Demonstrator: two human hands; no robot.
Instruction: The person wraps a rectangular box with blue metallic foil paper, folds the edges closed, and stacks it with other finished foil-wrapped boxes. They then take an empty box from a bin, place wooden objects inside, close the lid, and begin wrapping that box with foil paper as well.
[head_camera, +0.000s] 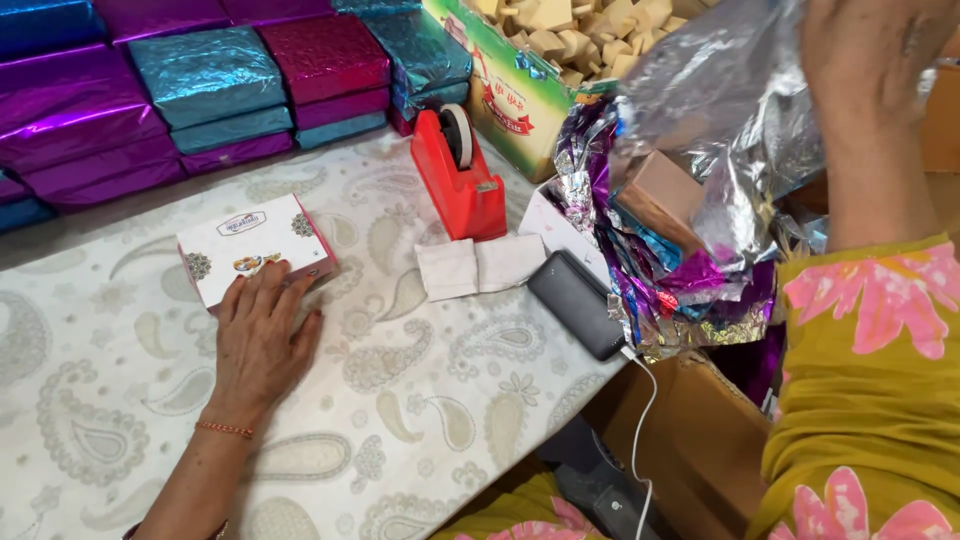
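While the left hand lies flat on the table, its fingers spread and resting on the near edge of a small white printed box, the right hand is raised at the far right, lifting a sheet of silver foil wrap. Its grip seems to be closed on the sheet's upper part, though the fingertips run out of view, so how it pinches cannot be told. The box sits on the paisley cloth toward the left, well apart from the foil. Below the lifted sheet lies a heap of crumpled purple, blue and silver wrap, with a brown block showing among it. A red tape dispenser stands near the table's middle, two white folded squares just near of it, and a dark power bank with a white cable at the table's right edge. Stacks of boxes already wrapped in blue and magenta foil line the far left.

Judging by this, the step in hand is drawing one sheet free for the bare box. The next move would call for separating that single sheet cleanly from the heap and laying it flat beside the box.
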